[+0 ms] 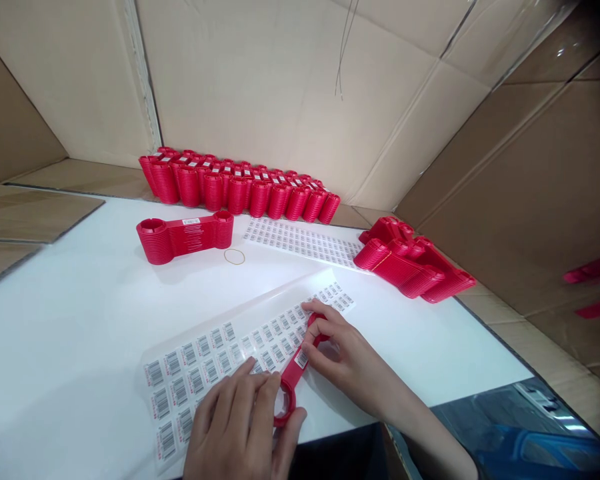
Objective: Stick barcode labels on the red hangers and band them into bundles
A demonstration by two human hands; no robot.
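A red plastic piece with a ring at each end lies over the barcode sticker sheet at the front of the table. My left hand grips its near ring between thumb and fingers. The far end is held by my right hand, with the index finger curled over the ring. My right thumb presses beside a white barcode label on the bar. Rows of stickers fill the sheet, with a bare strip along its back edge. Part of the sheet is hidden under my hands.
A stack of red pieces stands at left, beside a rubber band. Labelled stacks line the cardboard wall. A second sticker sheet lies behind, and banded bundles sit at right.
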